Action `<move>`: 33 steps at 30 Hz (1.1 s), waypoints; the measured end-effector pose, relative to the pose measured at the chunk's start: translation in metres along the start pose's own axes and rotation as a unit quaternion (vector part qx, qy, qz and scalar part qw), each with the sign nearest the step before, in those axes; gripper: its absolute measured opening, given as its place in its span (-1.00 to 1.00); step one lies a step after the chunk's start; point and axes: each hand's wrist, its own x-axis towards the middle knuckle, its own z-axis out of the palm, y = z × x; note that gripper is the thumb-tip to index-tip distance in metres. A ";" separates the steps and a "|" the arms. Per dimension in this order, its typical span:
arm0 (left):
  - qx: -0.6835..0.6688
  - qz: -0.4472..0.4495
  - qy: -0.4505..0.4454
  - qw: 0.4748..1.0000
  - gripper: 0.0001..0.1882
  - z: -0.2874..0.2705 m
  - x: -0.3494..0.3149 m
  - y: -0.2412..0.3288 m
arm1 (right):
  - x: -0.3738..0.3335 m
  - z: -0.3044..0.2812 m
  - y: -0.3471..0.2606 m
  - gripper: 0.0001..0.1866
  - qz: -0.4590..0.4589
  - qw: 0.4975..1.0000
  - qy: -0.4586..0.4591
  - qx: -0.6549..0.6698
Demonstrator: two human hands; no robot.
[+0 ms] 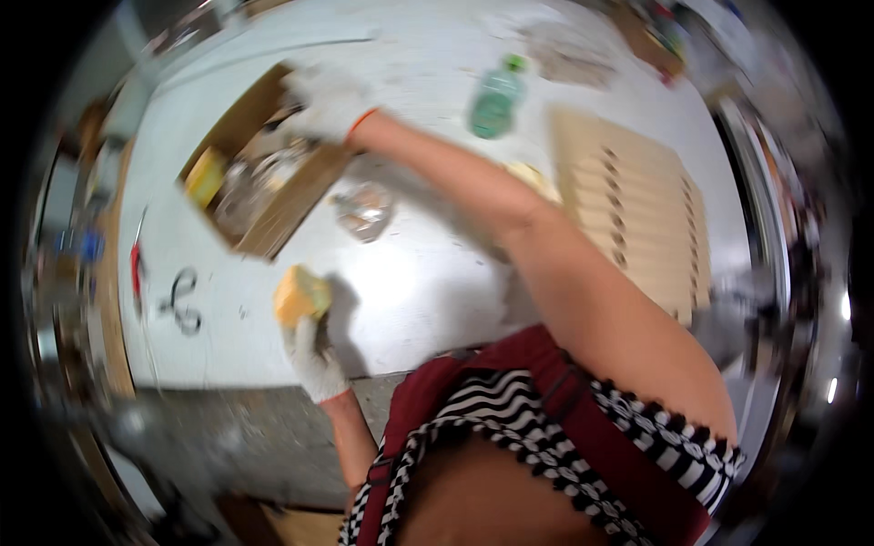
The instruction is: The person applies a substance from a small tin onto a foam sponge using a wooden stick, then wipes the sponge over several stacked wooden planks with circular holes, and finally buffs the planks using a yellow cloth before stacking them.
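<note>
Near the front edge of the white table, my left hand [315, 362], in a white glove, is closed on a yellow-orange block with a greenish side [299, 296]. My right arm stretches across to the far left. There my right hand [330, 98], also in a white glove, is over the far end of an open cardboard box [296, 202]. Motion blur smears its fingers, so their grip does not show. Inside the box lie a yellow piece [206, 176] and several clear plastic-wrapped items [244, 193]. A small clear-wrapped packet [364, 211] sits just outside the box.
A green plastic bottle [494, 102] is at the far middle. Flat tan cardboard with rows of slots [633, 205] covers the right side. Black-handled scissors [184, 302] and a red-handled tool [137, 271] lie at the left. A crumpled clear bag [569, 53] is at the back.
</note>
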 end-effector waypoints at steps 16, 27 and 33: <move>-0.017 -0.252 -0.418 0.873 -0.56 0.253 -0.136 -0.079 | -0.412 -0.246 -0.018 -0.07 0.388 0.801 0.191 0.414; 0.046 -0.403 -0.493 0.770 -0.39 0.354 -0.253 -0.143 | -0.535 -0.319 0.026 -0.37 0.399 0.583 0.434 0.559; 0.148 -0.148 -0.534 0.819 -0.40 0.364 -0.220 -0.157 | -0.643 -0.360 0.047 -0.40 0.393 0.594 0.590 0.379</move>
